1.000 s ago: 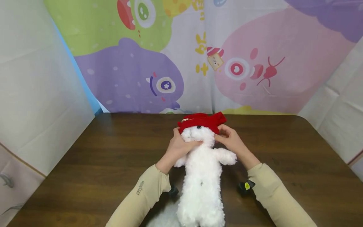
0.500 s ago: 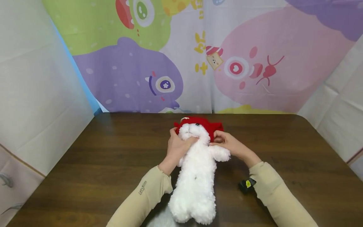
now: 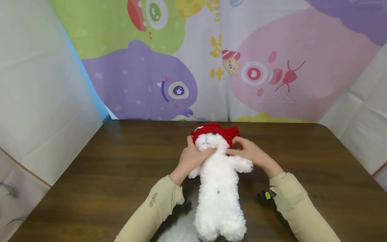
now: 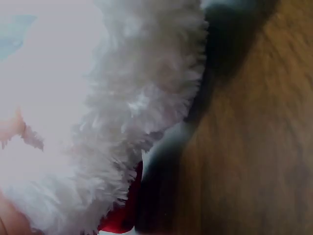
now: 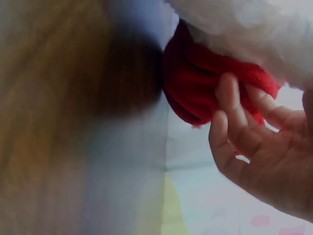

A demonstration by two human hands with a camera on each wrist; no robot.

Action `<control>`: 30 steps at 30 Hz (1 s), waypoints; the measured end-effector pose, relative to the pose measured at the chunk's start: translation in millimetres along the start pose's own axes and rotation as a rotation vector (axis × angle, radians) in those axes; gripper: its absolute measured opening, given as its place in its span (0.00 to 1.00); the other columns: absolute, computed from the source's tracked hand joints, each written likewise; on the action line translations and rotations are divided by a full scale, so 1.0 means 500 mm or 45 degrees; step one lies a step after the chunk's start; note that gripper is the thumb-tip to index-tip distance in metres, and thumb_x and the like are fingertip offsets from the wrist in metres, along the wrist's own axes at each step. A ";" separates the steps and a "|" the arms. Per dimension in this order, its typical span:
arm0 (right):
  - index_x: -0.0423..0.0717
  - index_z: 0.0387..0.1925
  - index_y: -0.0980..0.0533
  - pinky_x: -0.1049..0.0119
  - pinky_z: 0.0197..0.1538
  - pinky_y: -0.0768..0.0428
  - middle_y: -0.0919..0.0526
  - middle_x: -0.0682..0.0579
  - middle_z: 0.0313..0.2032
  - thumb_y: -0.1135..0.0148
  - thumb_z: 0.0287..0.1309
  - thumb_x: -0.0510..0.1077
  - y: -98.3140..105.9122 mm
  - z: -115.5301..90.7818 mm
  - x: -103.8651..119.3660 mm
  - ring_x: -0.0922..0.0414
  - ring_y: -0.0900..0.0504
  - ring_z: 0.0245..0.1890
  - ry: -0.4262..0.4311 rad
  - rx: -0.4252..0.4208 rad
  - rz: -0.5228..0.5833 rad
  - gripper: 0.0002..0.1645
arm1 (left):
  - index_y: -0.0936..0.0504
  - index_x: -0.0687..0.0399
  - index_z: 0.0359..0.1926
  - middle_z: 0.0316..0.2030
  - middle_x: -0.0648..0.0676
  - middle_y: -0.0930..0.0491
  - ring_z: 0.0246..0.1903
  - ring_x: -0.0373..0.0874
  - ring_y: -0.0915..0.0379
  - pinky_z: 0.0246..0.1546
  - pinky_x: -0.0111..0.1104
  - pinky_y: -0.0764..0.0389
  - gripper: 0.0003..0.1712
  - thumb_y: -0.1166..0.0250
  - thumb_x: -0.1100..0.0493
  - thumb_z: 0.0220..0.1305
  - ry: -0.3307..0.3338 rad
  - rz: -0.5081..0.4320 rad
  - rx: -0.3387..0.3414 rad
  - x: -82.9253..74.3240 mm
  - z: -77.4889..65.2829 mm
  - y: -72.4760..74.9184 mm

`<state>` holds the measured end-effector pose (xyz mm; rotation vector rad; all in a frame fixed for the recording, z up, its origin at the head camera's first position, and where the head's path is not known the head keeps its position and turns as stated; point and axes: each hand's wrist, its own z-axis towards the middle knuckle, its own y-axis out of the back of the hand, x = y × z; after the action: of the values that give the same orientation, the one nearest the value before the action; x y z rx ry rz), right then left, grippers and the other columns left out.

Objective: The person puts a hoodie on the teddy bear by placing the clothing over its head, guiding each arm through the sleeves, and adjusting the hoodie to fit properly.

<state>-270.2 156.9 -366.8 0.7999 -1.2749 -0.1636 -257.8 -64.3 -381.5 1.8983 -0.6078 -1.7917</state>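
From where I stand, the person's left hand [image 3: 193, 157] is wrapped round the upper end of a long white fluffy plush toy [image 3: 218, 181], its thumb laid across the front just under the chin and its fingers along the side of the head, reaching the edge of a red soft-fabric hat [image 3: 215, 128] with a pointed end. The right hand [image 3: 252, 154] is half closed on the other side: thumb and forefinger bent towards each other, gripping the hat's edge beside the neck. The right wrist view shows its other fingers loosely bent, close to the red cloth.

The toy is face up at the middle of the brown wood-grain desk [image 3: 121, 161], hat towards the far edge and feet towards the person. I can't tell whether its back touches the wood. A pale grey furry piece [image 3: 181, 232] shows beside its feet.

Half a second ago the body slanted, feet swung towards the person's left; now it lies straighter, and its legs have shifted rightwards. The right hand has moved slightly rightwards too. The hat remains on the head, one dark eye showing beneath its rim.
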 end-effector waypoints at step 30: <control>0.39 0.45 0.24 0.59 0.41 0.22 0.20 0.46 0.37 0.42 0.55 0.38 0.036 0.066 0.053 0.53 0.23 0.36 0.169 -0.102 -0.389 0.15 | 0.40 0.57 0.63 0.51 0.58 0.35 0.51 0.51 0.40 0.51 0.43 0.32 0.36 0.40 0.48 0.57 -0.529 0.101 0.187 -0.024 0.004 0.020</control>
<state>-296.8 141.6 -332.6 0.9187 -1.0105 -0.3982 -260.6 -65.2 -365.9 1.5671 -0.9663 -2.1559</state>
